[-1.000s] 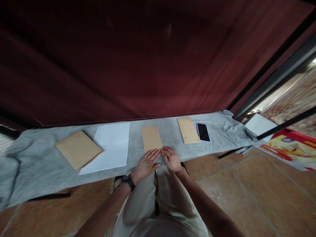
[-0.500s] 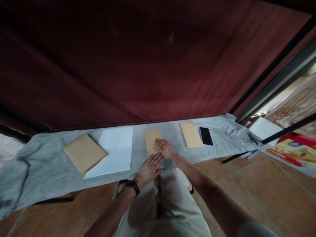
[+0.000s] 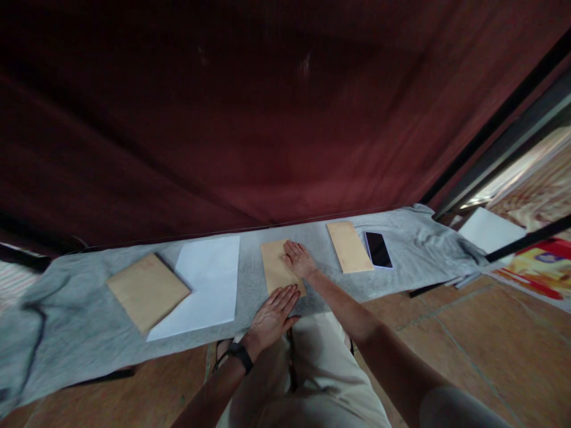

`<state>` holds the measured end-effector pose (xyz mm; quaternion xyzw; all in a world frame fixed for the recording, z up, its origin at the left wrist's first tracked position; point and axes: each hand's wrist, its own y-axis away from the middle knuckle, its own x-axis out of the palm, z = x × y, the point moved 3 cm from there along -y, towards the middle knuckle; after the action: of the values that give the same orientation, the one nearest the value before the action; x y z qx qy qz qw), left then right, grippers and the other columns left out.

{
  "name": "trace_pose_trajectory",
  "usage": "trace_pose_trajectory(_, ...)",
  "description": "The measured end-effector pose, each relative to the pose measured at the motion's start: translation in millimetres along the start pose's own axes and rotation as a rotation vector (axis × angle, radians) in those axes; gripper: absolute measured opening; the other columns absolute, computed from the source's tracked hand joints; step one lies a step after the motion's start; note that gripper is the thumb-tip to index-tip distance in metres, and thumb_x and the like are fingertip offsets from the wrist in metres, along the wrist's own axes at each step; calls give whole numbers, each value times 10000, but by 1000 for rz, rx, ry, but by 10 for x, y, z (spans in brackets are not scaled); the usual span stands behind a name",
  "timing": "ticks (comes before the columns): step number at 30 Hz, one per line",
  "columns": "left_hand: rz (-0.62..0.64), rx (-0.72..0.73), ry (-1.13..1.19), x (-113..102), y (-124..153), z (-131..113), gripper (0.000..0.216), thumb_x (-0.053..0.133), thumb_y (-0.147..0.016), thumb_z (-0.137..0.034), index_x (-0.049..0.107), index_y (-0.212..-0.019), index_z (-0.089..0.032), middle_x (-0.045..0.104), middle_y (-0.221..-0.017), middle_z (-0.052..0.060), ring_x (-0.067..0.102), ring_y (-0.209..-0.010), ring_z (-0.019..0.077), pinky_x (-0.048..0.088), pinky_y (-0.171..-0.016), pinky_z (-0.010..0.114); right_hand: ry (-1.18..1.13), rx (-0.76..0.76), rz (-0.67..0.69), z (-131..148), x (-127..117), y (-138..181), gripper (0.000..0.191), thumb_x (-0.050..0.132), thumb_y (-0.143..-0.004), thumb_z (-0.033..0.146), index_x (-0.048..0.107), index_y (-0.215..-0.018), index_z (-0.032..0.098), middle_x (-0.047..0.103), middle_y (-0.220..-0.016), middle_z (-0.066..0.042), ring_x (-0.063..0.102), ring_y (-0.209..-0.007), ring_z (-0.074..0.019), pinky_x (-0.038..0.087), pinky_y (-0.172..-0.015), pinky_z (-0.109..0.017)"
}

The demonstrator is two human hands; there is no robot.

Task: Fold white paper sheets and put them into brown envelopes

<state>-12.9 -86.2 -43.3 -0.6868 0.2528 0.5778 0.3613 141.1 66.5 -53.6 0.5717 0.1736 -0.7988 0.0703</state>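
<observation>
A small brown envelope [image 3: 275,267] lies in the middle of a long table under a grey cloth [image 3: 66,303]. My right hand [image 3: 297,259] lies flat on the envelope's far right part, fingers stretched out. My left hand [image 3: 273,314], a dark watch on its wrist, rests flat at the envelope's near edge, its fingertips touching it. Neither hand grips anything.
Left of the envelope lie a white sheet [image 3: 203,285] and a larger brown envelope [image 3: 147,290]. To the right are a second small brown envelope [image 3: 348,247] and a black phone [image 3: 378,249]. A dark red curtain [image 3: 250,119] hangs behind. Tiled floor lies on my side of the table.
My right hand slid from the envelope's near edge up onto its far part. My left hand stayed flat at the near edge.
</observation>
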Motion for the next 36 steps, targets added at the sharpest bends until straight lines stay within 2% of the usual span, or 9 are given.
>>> trace_pose_trajectory(4, -12, -10, 18, -2, 1, 10, 663, 404, -1059, -530, 287, -1634, -223, 406, -1650, 108, 391, -1521, 227, 307, -1265, 445, -19, 2, -29, 58, 23, 231, 534, 413, -1086, 387, 460, -1551, 130, 431, -1622, -122, 399, -1518, -262, 282, -1274, -482)
trace_pose_trajectory(8, 0, -9, 30, 34, -2, 28, 651, 405, -1055, -537, 339, -1614, -209, 450, -1624, 111, 410, -1510, 232, 297, -1268, 445, -49, -108, -44, 82, 32, 570, 531, 424, -1084, 392, 444, -1563, 165, 445, -1617, -113, 403, -1517, -237, 289, -1275, -480)
trace_pose_trajectory(11, 20, -18, 33, 47, -6, 33, 650, 412, -1049, -552, 387, -1590, -193, 477, -1605, 117, 410, -1510, 242, 292, -1269, 449, -57, -177, -34, 86, 15, 668, 506, 419, -1087, 382, 458, -1554, 191, 457, -1612, -99, 413, -1511, -219, 303, -1271, -465)
trace_pose_trajectory(14, 35, -24, 31, 31, -10, 23, 653, 411, -1053, -547, 370, -1597, -189, 446, -1627, 111, 391, -1521, 238, 284, -1271, 441, -50, -188, -11, 105, 7, 539, 485, 414, -1088, 376, 479, -1539, 209, 449, -1619, -87, 430, -1500, -226, 322, -1260, -461)
trace_pose_trajectory(20, 46, -26, 26, 1, -19, 9, 654, 435, -1050, -531, 336, -1612, -211, 384, -1663, 99, 358, -1539, 227, 289, -1270, 435, -17, -115, 60, 175, 80, 44, 513, 423, -1081, 382, 442, -1559, 196, 414, -1640, -94, 405, -1515, -245, 286, -1268, -460)
trace_pose_trajectory(24, 53, -28, 20, 16, -22, 14, 635, 448, -1050, -519, 355, -1604, -224, 400, -1656, 91, 365, -1535, 227, 272, -1278, 435, -12, -65, 41, 170, 110, -137, 539, 395, -1085, 404, 426, -1566, 161, 378, -1654, -123, 362, -1537, -272, 255, -1272, -508)
trace_pose_trajectory(30, 28, -34, 31, 1, -27, -2, 640, 449, -1051, -516, 341, -1612, -228, 396, -1659, 87, 357, -1539, 215, 278, -1276, 425, 27, 16, 3, 130, 148, -122, 600, 365, -1084, 416, 411, -1565, 59, 360, -1650, -184, 343, -1545, -279, 235, -1283, -471)
trace_pose_trajectory(36, 11, -35, 26, -46, -37, -33, 626, 426, -1058, -515, 363, -1600, -208, 411, -1650, 92, 347, -1544, 211, 270, -1278, 416, 53, -19, 11, 98, 128, 89, 614, 351, -1083, 438, 403, -1578, 79, 354, -1653, -166, 356, -1540, -277, 241, -1284, -461)
